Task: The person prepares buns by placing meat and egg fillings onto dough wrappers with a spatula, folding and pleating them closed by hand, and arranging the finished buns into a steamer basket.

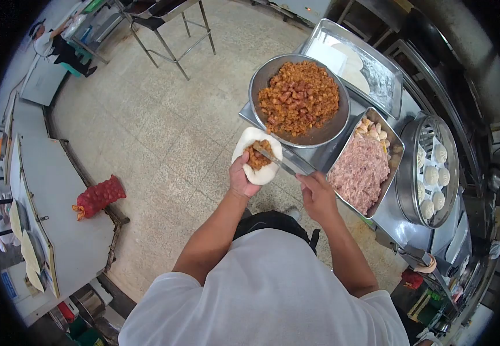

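Note:
My left hand point(241, 180) holds up a round white dough wrapper point(265, 175), the thumb lying over its edge. A brown chunky filling point(257, 160) sits in the middle of the wrapper. In my right hand point(319, 198) is a flat metal spatula point(282, 165), fingers closed on its handle, its tip touching the filling. Just beyond the wrapper stands a large steel bowl point(344, 118) heaped with the same kind of filling point(302, 95). Right of my right hand lies a steel tray point(399, 151) of pink minced meat point(362, 170).
A round steamer point(401, 190) with several pleated buns point(431, 175) stands on the right of the steel table point(389, 214). Behind the bowl is a floury metal tray point(397, 86). A red net sack point(100, 197) rests at left; a person point(59, 49) sits far off.

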The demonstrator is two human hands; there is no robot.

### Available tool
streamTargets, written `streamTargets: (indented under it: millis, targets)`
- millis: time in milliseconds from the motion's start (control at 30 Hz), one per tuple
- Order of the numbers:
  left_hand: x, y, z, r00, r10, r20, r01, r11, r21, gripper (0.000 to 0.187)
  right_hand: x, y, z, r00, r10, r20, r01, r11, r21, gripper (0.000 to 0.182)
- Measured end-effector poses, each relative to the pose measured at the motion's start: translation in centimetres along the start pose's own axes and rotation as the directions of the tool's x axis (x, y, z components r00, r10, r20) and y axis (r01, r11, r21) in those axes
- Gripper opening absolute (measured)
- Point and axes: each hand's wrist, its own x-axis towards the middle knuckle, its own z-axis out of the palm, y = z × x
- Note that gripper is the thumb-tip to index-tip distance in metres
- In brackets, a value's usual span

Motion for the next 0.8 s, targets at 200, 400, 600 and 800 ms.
streamTargets:
  millis: [200,400,600,800]
  targets:
    - [-0.6,0.9,1.0,0.994,0.103,-0.021,-0.102,0.993,0.051,0.059,0.1,-1.7,-0.6,0.998,-0.06,-0.006,0.059,0.994,-0.089,0.035]
    - [-1.2,1.6,3.4,0.993,0.098,-0.065,-0.094,0.994,0.056,0.057,0.2,-2.7,-0.1,0.988,-0.136,-0.069,0.124,0.98,-0.157,0.036]
    - [-2.4,4.7,3.6,0.998,0.031,0.057,-0.025,0.995,-0.1,0.063,1.6,-4.8,-2.9,0.996,-0.09,0.014,0.091,0.992,-0.092,0.037]
    - [-2.1,9.4,-0.1,0.949,-0.188,0.253,0.142,0.972,0.189,0.073,5.1,-2.3,-5.5,0.999,0.018,-0.029,-0.024,0.973,-0.229,0.03]
